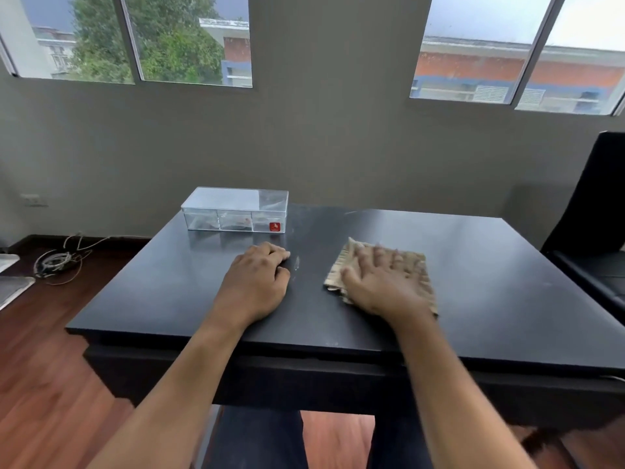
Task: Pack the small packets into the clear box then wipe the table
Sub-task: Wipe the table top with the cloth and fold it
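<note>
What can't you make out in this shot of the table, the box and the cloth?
Head view only:
- Clear box: contents too small and washed by reflections to count or identify.
- Cloth: its middle is hidden under the right hand, which is motion-blurred.
- Left hand: palm down, so anything beneath it is hidden.
- Table: right corner cut off by the frame edge.

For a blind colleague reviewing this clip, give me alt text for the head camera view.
A person's right hand presses flat on a tan cloth on a black table, while the left hand rests curled beside it. A closed clear box with small packets inside sits at the table's far left edge, below two windows.
</note>
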Demonstrator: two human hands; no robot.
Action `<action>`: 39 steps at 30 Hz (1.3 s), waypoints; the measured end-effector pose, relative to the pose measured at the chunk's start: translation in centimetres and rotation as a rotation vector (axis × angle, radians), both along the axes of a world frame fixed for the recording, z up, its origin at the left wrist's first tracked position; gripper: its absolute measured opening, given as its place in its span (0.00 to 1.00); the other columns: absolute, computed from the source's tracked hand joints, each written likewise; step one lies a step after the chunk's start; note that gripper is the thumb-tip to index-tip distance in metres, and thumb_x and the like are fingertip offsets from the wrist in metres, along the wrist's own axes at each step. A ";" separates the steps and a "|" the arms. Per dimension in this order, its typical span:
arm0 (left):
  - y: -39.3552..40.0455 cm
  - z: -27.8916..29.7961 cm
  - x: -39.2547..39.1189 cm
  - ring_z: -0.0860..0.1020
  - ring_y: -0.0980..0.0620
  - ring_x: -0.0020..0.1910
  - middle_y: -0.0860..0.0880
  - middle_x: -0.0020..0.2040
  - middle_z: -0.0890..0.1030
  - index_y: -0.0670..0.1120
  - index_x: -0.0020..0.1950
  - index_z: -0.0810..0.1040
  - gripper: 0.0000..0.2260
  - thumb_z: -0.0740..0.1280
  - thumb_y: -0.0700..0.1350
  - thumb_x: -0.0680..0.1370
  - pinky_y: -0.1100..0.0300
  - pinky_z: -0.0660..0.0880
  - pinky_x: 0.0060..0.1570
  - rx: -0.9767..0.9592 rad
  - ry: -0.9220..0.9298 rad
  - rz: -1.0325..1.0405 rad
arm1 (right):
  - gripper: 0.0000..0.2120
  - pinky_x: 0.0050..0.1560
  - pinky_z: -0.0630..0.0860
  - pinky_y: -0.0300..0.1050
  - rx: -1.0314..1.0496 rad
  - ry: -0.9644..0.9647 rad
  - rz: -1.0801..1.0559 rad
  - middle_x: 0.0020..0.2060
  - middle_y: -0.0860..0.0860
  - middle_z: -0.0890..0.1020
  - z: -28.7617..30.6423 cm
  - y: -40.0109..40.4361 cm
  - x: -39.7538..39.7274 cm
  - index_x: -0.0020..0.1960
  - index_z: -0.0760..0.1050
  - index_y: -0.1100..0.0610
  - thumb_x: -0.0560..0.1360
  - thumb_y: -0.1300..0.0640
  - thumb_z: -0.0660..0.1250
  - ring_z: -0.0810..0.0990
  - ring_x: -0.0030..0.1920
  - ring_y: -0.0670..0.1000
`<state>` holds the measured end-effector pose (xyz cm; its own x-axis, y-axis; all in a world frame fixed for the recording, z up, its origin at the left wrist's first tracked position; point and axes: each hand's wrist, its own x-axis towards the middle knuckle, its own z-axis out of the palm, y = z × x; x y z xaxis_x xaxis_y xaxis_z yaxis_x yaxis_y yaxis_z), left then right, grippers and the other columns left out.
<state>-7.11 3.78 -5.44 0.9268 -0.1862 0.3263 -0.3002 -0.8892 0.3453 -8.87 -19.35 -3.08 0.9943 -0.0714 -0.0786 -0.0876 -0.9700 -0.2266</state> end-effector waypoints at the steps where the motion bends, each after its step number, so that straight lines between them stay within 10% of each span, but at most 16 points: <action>1: 0.0 0.0 0.0 0.73 0.50 0.67 0.53 0.68 0.77 0.49 0.70 0.77 0.19 0.59 0.47 0.80 0.53 0.67 0.69 -0.002 0.004 0.001 | 0.33 0.78 0.31 0.65 0.013 -0.019 0.052 0.85 0.49 0.42 -0.1 1.7 -0.6 0.84 0.43 0.41 0.81 0.35 0.45 0.38 0.84 0.58; 8: 1.4 0.2 -0.9 0.71 0.52 0.70 0.55 0.70 0.76 0.50 0.71 0.76 0.20 0.59 0.49 0.80 0.53 0.65 0.71 -0.023 0.022 0.025 | 0.33 0.82 0.38 0.53 -0.048 -0.056 0.358 0.82 0.34 0.42 -0.4 -1.8 -6.5 0.79 0.39 0.27 0.75 0.28 0.39 0.37 0.82 0.42; 17: 6.0 0.5 -2.1 0.71 0.52 0.70 0.55 0.71 0.75 0.52 0.70 0.76 0.18 0.60 0.48 0.81 0.51 0.65 0.72 -0.025 0.048 0.105 | 0.33 0.76 0.34 0.75 0.018 0.043 0.088 0.85 0.50 0.41 0.4 6.4 0.5 0.84 0.42 0.43 0.81 0.38 0.44 0.37 0.83 0.60; 24: 8.3 0.3 -2.2 0.72 0.52 0.68 0.56 0.69 0.77 0.53 0.68 0.78 0.17 0.61 0.49 0.81 0.52 0.66 0.70 -0.066 0.038 0.145 | 0.31 0.81 0.36 0.56 -0.021 -0.090 0.372 0.83 0.37 0.43 -0.8 3.9 -3.9 0.81 0.42 0.31 0.80 0.32 0.45 0.38 0.83 0.43; 31: 7.5 0.2 -2.1 0.72 0.50 0.67 0.54 0.68 0.77 0.52 0.68 0.77 0.17 0.59 0.49 0.81 0.51 0.66 0.68 0.027 0.015 0.173 | 0.33 0.78 0.34 0.70 0.014 0.000 0.193 0.85 0.48 0.42 -0.3 8.3 1.5 0.84 0.43 0.41 0.81 0.35 0.44 0.38 0.84 0.58; 39: 7.4 0.2 -2.3 0.72 0.50 0.68 0.53 0.69 0.76 0.51 0.69 0.76 0.17 0.59 0.50 0.81 0.50 0.66 0.69 0.047 0.022 0.164 | 0.32 0.81 0.37 0.58 -0.054 -0.043 0.429 0.83 0.37 0.42 -0.7 4.4 -2.2 0.82 0.41 0.32 0.80 0.30 0.45 0.37 0.83 0.46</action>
<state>-9.39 11.20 -5.19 0.9528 -0.0466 0.2999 -0.1426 -0.9410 0.3068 -11.08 -14.95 -3.83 0.9371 0.3463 -0.0440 0.3346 -0.9270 -0.1692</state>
